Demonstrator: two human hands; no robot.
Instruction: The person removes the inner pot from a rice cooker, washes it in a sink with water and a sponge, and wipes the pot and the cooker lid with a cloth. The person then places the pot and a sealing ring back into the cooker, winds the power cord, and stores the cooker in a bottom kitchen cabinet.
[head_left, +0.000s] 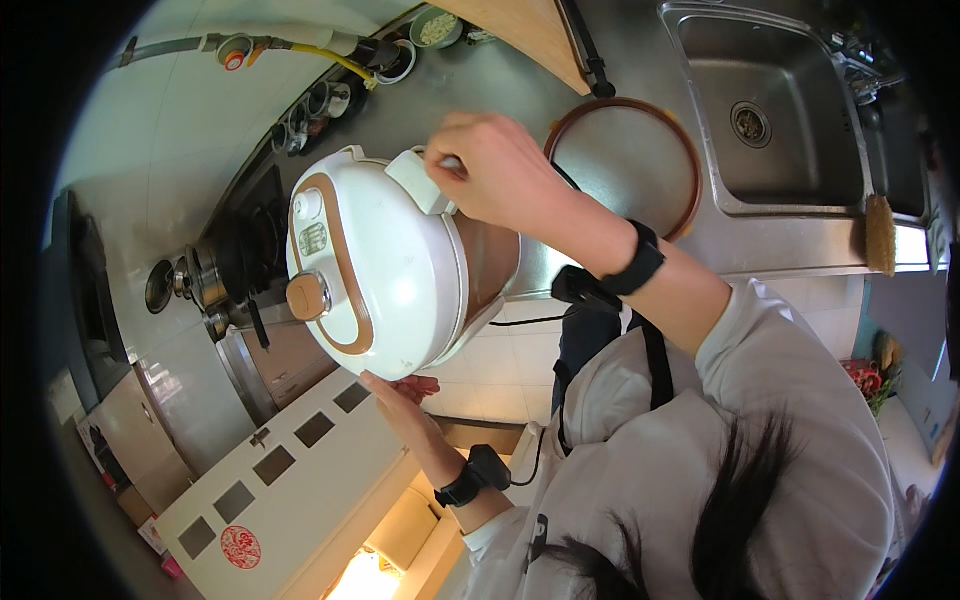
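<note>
A white and copper-coloured electric pressure cooker (405, 277) fills the space before me, its lid on. The lid carries a copper-coloured knob (309, 296) and a white valve (307, 203). My right hand (487, 161) is curled over the white handle (420, 182) at the cooker's upper side in the picture. Against the opposite side is my left hand (405, 405), thumb near the lid's edge and fingers bent; its contact is partly hidden. Whether the cooker rests on the counter cannot be told. Both wrists wear black bands with small devices.
A round brown-rimmed tray or lid (626, 161) lies on the steel counter (499, 90) beside a sink (772, 112). A brush (880, 235) sits at the sink's front edge. Pots and pans (202, 277) stand by the stove. A white door (292, 480) is at lower left.
</note>
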